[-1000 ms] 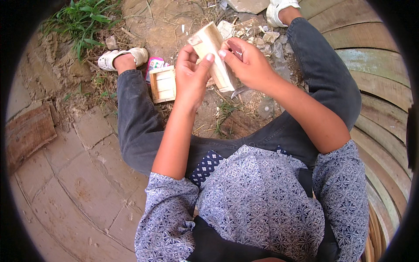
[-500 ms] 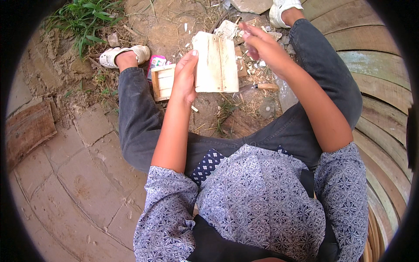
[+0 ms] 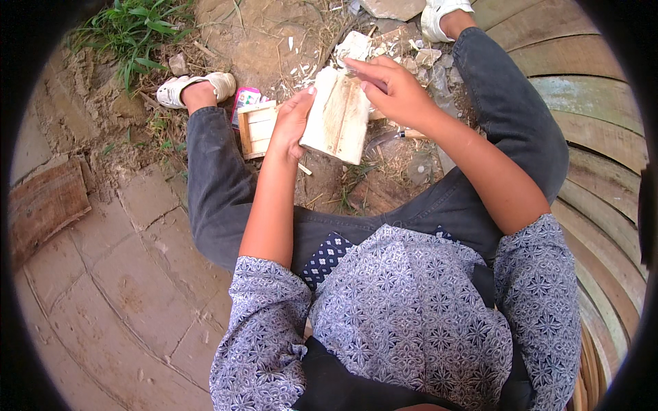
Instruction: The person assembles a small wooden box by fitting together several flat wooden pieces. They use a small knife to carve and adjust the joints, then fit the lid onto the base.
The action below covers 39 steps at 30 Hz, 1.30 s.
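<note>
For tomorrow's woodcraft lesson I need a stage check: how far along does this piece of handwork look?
Looks done: a small slatted frame of pale wood lies assembled on the dirt. In hand: the left hand grips a pale rough-cut wooden block by its edge, while the right hand touches its top end. Left: the block looks bare and unjoined, with scattered wood chips nearby; what remains cannot be told.
</note>
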Available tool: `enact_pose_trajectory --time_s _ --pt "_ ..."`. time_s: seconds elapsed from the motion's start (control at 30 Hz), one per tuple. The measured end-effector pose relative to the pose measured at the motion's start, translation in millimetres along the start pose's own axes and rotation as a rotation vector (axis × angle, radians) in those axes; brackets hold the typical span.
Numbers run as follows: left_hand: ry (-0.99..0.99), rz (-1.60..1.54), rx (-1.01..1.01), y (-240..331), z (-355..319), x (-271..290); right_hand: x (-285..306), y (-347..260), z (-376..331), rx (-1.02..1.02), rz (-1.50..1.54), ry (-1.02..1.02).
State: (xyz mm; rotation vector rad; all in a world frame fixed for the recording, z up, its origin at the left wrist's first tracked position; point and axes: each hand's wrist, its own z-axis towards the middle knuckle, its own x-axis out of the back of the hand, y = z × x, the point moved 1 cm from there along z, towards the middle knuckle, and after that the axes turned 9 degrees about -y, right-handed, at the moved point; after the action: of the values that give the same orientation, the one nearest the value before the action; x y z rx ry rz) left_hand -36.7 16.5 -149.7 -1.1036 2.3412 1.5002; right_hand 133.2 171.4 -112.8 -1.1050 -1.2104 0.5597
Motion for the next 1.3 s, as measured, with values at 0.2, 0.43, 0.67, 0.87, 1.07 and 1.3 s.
enact_pose_trajectory --time_s 0.2,0.43,0.67,0.87,1.07,1.3 --pt "-0.119 -0.032 0.057 16.3 -16.3 -35.6 -2.9 -1.7 4.9 0.299 -0.189 0.069" --pt "-0.059 -0.054 0.015 16.3 -18.6 -31.5 -24.4 -35.3 -23.5 0.222 -0.451 -0.08" --pt "-0.054 -0.045 0.011 19.8 -21.2 -36.5 -17.5 -16.4 -14.5 0.117 -0.554 0.066" --pt "-0.088 -0.088 0.04 17.7 -19.9 -36.5 -15.6 -15.5 -8.8 0.203 -0.238 0.12" --pt "-0.068 -0.157 0.04 24.3 -21.1 -39.9 -2.9 -3.4 0.3 0.155 -0.075 0.178" --pt "0.042 -0.216 0.092 21.5 -5.1 12.0 -21.7 40.3 9.3 -0.193 0.274 0.194"
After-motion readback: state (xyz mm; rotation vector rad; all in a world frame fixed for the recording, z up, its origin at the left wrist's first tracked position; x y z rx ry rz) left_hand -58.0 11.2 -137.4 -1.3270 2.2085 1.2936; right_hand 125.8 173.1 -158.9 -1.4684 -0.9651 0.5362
